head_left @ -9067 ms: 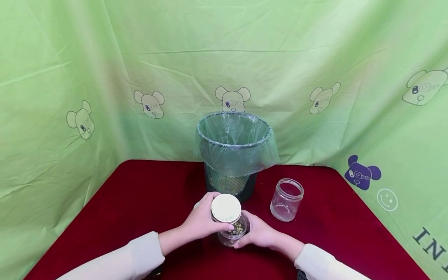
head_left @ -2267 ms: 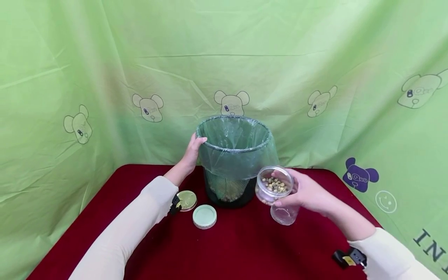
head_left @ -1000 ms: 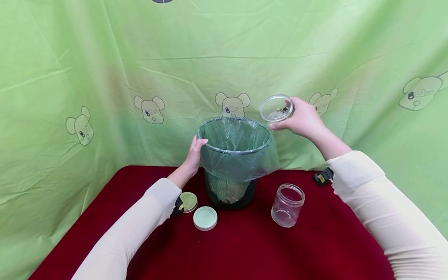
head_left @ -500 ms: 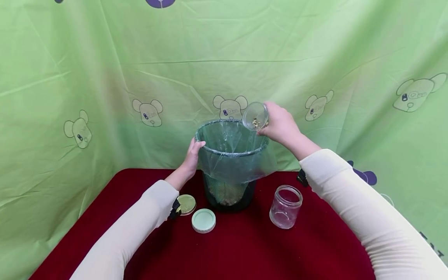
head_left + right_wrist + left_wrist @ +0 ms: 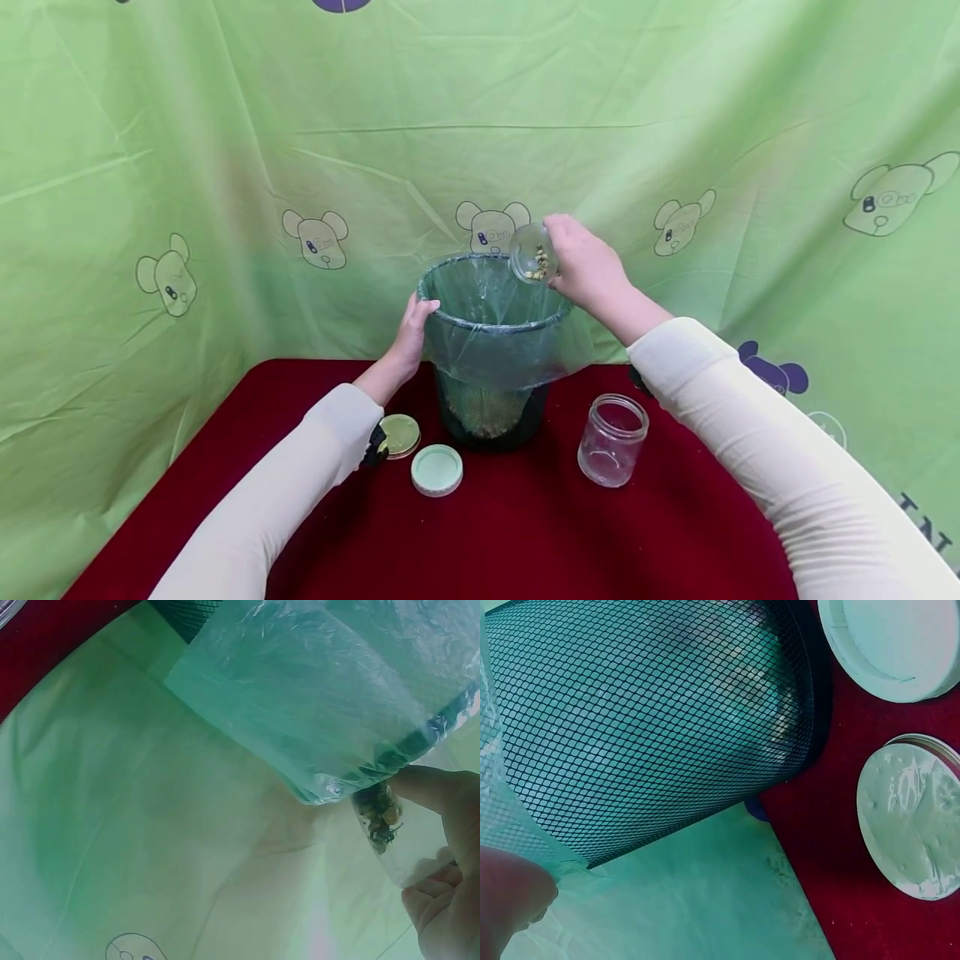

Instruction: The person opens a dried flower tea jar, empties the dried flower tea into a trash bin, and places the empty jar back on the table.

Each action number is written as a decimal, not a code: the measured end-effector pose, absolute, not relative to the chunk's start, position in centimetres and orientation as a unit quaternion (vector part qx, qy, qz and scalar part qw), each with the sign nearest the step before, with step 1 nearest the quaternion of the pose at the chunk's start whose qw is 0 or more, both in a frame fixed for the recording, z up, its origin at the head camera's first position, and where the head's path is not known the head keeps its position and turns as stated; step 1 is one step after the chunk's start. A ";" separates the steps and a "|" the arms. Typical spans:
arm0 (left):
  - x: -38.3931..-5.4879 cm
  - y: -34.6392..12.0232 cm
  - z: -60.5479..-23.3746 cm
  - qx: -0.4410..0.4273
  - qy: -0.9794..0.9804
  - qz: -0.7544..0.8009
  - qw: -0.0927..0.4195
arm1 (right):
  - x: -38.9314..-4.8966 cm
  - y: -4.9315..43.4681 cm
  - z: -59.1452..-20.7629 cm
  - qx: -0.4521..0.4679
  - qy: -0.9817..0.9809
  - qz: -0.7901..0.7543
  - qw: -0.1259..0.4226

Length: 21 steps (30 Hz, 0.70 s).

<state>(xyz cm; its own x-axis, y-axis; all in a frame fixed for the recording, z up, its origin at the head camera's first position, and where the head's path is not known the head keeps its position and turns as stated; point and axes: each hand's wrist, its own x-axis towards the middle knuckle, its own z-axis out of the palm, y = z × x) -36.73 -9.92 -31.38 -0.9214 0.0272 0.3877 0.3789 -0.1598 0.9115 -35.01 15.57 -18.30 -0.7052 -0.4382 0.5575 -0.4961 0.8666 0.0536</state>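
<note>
My right hand (image 5: 596,267) grips a small clear jar (image 5: 528,244) from its right side, above the right part of the bin's opening. The jar is tipped with its mouth towards the bin, and small dried yellowish-brown buds (image 5: 540,265) lie inside; the right wrist view shows these buds (image 5: 381,817) through its wall. My left hand (image 5: 409,335) holds the left rim of the black mesh bin (image 5: 487,408), its thumb over the edge. A translucent green bag (image 5: 510,358) lines the bin and hangs over the rim. In the left wrist view part of the left hand (image 5: 514,896) shows.
A glass jar (image 5: 611,458) without a lid stands upright right of the bin. A pale green lid (image 5: 437,471) and a gold lid (image 5: 400,433) lie on the red cloth (image 5: 525,525) in front of it. Green printed fabric (image 5: 360,150) hangs behind.
My right hand has lifted the jar from low over the table, up and left to the bin, and tipped it. Fewer buds show inside. Earlier, my left hand left a lid and took the rim.
</note>
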 end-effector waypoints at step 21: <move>-36.8 -10.0 -31.3 -0.166 -0.636 -0.744 0.120 | -35.9 15.4 -19.6 0.334 -0.871 -0.036 0.358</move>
